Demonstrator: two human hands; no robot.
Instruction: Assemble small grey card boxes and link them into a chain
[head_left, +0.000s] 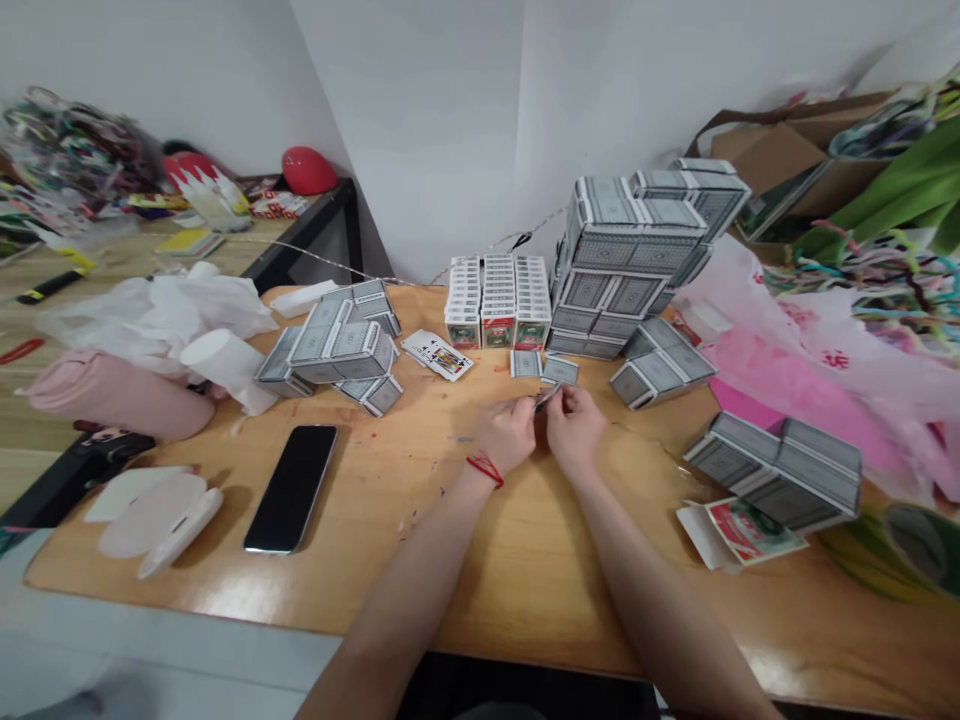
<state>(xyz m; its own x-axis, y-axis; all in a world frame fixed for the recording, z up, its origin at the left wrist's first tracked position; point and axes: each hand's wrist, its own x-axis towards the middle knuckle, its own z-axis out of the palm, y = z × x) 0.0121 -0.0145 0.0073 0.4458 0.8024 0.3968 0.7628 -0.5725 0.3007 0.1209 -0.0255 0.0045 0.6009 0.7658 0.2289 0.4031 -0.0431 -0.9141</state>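
Observation:
Over the middle of the table my left hand (507,434) and my right hand (576,432) are pinched together on a small playing card (547,397), mostly covered by the fingers. A red string bracelet (486,470) circles the left wrist. Just beyond the fingertips lie a face-down card (526,363) and a second face-down card (560,371). To the left, some face-up cards (442,355) are fanned on the wood. Behind them stand rows of card boxes (498,300) with red and green fronts.
A tall stack of grey boxes (630,255) rises at the back right, with more grey boxes (341,345) piled left. An open card box (750,532) lies at right. A phone (291,490), a pink roll (120,395) and pink plastic bags (810,360) occupy the sides.

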